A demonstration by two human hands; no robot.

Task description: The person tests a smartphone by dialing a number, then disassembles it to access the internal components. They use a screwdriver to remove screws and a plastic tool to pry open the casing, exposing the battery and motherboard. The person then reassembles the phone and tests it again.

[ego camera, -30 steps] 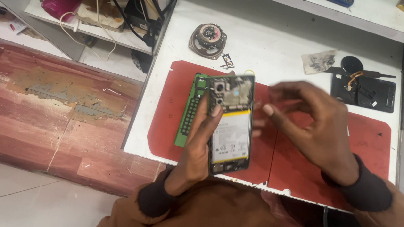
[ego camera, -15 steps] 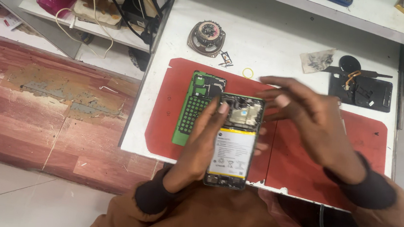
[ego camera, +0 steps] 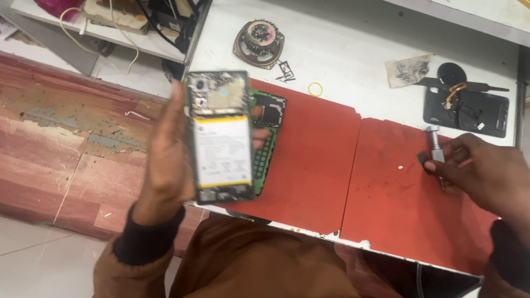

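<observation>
So the opened phone (ego camera: 221, 139) is up off the bench, held near upright in the left hand (ego camera: 171, 160), out over the left end of the red mat (ego camera: 314, 172) and partly past the table edge. Back cover's off: you can see the pale battery with a yellow band filling most of the body, and the board and camera area up top. It's a bit blurred, so I can't tell if any screws or flex cables are loose. The left hand is wrapped around the phone's edge, thumb on one side and fingers behind, a proper clamp. The right hand (ego camera: 492, 182) is well apart, over the right mat, fingers pinched shut on a small silver-handled screwdriver (ego camera: 436, 151). Right behind the phone a green circuit board (ego camera: 269, 136) lies on the mat. Further back there's a round speaker (ego camera: 258, 40), a yellow rubber ring (ego camera: 315, 89) and a black phone cover (ego camera: 469, 112) with parts on it. Biggest risk I'd guess: it's a one-handed hold with bare floor below, so a slip means a drop, and a squeeze or a tool tip on that exposed battery could damage it.
</observation>
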